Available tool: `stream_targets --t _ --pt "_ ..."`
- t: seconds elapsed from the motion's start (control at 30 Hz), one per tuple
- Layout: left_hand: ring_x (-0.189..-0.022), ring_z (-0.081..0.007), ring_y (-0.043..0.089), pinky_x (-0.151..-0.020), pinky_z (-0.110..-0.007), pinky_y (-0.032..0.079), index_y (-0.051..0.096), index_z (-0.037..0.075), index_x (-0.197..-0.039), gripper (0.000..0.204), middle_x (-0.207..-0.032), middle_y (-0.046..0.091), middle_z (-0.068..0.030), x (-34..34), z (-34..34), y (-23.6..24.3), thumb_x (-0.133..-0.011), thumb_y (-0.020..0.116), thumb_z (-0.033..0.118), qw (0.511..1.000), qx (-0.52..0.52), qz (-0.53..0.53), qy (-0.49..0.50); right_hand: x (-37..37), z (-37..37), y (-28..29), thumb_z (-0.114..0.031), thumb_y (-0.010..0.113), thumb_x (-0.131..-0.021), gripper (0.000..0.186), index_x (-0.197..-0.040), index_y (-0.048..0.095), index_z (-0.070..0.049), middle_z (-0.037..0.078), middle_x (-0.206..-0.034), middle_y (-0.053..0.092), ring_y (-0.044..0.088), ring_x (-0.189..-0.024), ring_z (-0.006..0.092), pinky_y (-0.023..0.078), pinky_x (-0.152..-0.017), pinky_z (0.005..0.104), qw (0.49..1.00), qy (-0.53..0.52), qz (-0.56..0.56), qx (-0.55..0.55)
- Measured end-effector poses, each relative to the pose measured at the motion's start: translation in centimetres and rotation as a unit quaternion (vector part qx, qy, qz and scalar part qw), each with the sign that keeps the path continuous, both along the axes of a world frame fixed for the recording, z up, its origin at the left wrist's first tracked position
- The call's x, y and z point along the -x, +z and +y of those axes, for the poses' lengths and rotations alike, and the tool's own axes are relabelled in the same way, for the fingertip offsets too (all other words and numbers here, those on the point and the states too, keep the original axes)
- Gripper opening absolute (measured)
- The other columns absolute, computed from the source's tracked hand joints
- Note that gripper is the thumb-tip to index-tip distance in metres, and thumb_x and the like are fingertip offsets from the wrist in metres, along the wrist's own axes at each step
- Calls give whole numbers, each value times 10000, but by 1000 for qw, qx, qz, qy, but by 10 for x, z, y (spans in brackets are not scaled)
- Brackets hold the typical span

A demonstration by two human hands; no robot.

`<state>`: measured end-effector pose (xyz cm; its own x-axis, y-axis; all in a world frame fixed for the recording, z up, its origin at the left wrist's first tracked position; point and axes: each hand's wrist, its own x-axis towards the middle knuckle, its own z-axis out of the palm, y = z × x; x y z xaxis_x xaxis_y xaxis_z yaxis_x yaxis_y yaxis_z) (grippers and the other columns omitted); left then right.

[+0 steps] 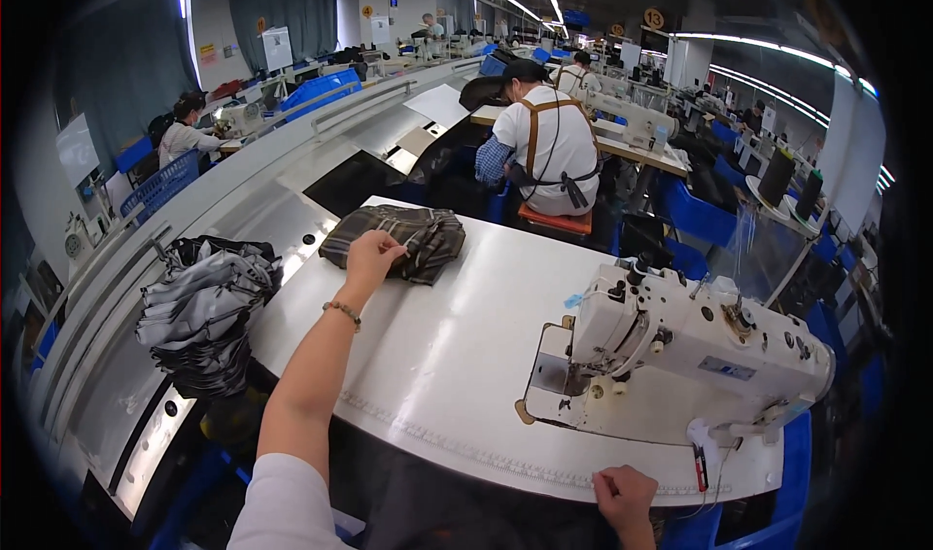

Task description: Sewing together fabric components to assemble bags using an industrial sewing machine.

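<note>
My left hand point(374, 257) reaches across the white sewing table point(466, 356) to a folded brown plaid fabric stack point(428, 239), fingers pinched on its top. Beside the table at the left lies a heap of grey and black fabric pieces point(204, 312). My right hand point(622, 497) is at the table's front edge with fingers curled; whether anything is inside them is hidden. Above it stands a white industrial sewing machine point(709, 346), with a small red-and-black tool point(700, 467) by its base.
A metal rail point(97, 331) runs along the left. Ahead, a person in a white shirt point(549, 152) sits at another station; another person point(180, 142) works at the left. Blue bins point(695, 215) and thread cones point(777, 181) are at the right.
</note>
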<state>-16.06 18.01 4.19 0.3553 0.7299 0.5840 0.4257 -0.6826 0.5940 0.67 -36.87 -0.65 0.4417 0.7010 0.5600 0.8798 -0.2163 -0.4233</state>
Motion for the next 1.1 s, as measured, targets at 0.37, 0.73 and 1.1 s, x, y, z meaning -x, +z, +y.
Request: stream_targets --t 0.37,0.73,1.1 --pt "-667 -50 511 -563 -231 462 617 93 -830 224 -736 557 52 14 37 21 -956 715 250 929 275 -230 -88 -1 1 4 -77 779 -749 122 -745 662 -113 34 -581 550 539 -457 208 393 -448 334 1000 2 -28 1" --pt "-685 -24 493 -614 -212 388 652 125 -893 199 -765 585 84 43 62 53 -974 704 300 916 216 -325 -92 -3 -3 -3 -72 771 -750 112 -803 676 -99 38 -602 563 538 -460 205 395 -454 326 1000 -3 -23 19" --pt "-958 -61 578 -846 -230 485 598 35 -944 79 -1100 680 -59 29 -151 40 -994 635 85 870 212 -276 -349 5 30 -7 -176 654 -947 216 -1107 624 -35 109 -826 695 651 -660 143 517 -553 242 891 40 445 -79"
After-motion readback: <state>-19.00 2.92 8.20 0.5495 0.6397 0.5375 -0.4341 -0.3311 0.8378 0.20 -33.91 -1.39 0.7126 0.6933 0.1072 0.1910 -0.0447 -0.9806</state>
